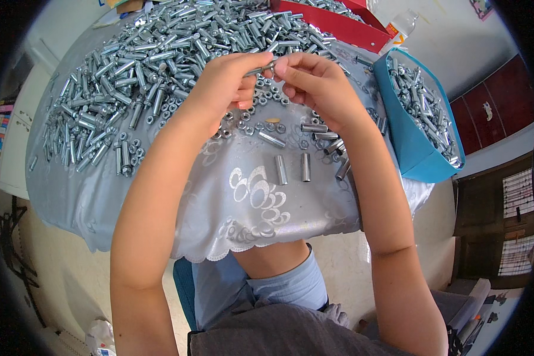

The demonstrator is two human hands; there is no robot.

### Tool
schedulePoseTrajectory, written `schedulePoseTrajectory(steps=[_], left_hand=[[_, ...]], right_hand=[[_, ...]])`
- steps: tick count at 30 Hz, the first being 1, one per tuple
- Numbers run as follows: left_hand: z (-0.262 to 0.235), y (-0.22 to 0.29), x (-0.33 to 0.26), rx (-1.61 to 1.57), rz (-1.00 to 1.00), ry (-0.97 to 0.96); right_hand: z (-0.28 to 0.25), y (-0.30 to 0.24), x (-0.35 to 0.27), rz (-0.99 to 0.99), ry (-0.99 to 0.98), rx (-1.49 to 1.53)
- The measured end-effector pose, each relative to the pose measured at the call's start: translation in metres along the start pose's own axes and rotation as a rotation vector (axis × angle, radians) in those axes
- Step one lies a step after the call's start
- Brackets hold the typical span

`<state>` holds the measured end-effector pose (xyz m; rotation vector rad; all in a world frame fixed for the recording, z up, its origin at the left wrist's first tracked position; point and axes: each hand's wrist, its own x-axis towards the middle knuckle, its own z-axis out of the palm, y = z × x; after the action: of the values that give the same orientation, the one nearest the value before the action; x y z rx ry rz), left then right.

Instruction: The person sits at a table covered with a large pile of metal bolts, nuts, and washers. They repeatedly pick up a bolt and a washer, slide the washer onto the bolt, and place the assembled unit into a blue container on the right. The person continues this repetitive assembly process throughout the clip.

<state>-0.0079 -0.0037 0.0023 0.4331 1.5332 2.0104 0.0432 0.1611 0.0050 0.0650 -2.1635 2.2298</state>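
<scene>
Over the near side of the heap, my left hand (pixel 215 95) is closed on a thin metal bolt (pixel 254 72), which points to the right. At the bolt's right end, my right hand (pixel 321 86) pinches with thumb and fingertips; a small nut seems to be there, mostly covered by the fingers. Beneath both hands lie several loose hex nuts (pixel 258 126). Shiny metal sleeves are scattered nearer to me, two of them lying apart from the others: a left sleeve (pixel 280 169) and a right sleeve (pixel 305 167).
A large heap of bolts with sleeves (pixel 160 56) covers the table's far and left parts. On the right stands a blue box (pixel 410 145) full of such bolts. Behind it are a red box (pixel 332 28) and a clear bottle (pixel 402 25). A silvery cloth (pixel 219 202) covers the table.
</scene>
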Motion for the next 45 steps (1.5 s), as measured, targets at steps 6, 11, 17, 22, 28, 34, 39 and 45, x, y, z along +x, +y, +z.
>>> schedulePoseTrajectory(steps=[6,11,17,22,28,34,39,45], left_hand=[[0.000,0.003,-0.003,-0.020,-0.006,-0.016],[0.003,0.004,-0.004,-0.011,0.007,0.011],[0.002,0.002,-0.004,0.009,-0.002,-0.027],[0.003,0.002,-0.004,-0.026,-0.008,-0.051],[0.003,0.001,-0.003,-0.078,-0.028,-0.026],[0.003,-0.001,0.000,-0.190,-0.052,0.012],[0.001,-0.002,0.000,-0.153,-0.039,0.005],[0.007,-0.003,-0.001,0.010,0.010,0.002]], right_hand=[[0.002,0.002,0.002,0.017,-0.061,0.091],[0.003,-0.002,-0.002,-0.009,0.009,0.088],[0.006,-0.004,-0.002,-0.025,0.014,0.069],[0.008,-0.004,-0.003,0.010,0.025,0.077],[0.013,-0.006,-0.006,-0.114,0.124,-0.122],[0.012,0.001,-0.003,-0.290,0.085,-0.168],[0.011,0.004,-0.001,-0.284,0.055,-0.169],[0.006,0.006,0.000,-0.342,0.084,-0.306]])
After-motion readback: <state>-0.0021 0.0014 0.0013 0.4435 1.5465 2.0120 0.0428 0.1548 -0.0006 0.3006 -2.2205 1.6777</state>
